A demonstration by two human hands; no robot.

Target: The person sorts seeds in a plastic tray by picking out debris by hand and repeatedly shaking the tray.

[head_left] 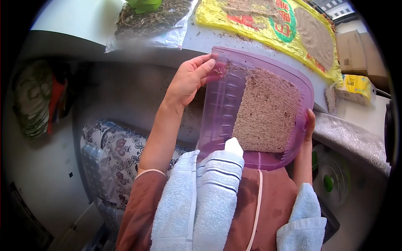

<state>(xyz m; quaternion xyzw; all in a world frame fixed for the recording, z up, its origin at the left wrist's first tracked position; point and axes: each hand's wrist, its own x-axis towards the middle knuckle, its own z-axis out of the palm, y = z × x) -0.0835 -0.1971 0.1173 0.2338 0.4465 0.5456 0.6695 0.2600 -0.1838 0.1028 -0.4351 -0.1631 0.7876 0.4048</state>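
Note:
I hold a see-through purple plastic tub (226, 100) tilted in front of my chest. A mass of small beige grains (268, 113) fills its right part, with a few darker specks among them. The ribbed left part is mostly bare, with some bits of debris near the upper left corner. My left hand (193, 77) pinches the rim at that corner, thumb on top. At the right side wall, my right hand (309, 125) grips the tub. Most of its fingers are hidden behind the plastic.
Beyond the tub, a yellow printed sack (259, 25) on the table bears sandy grains. Left of it, dark dried plant matter (146, 21) lies on a white bag. Cardboard boxes (351, 52), a yellow pack (356, 88) and a fan (333, 182) are at right. A patterned cushion (121, 154) is at left.

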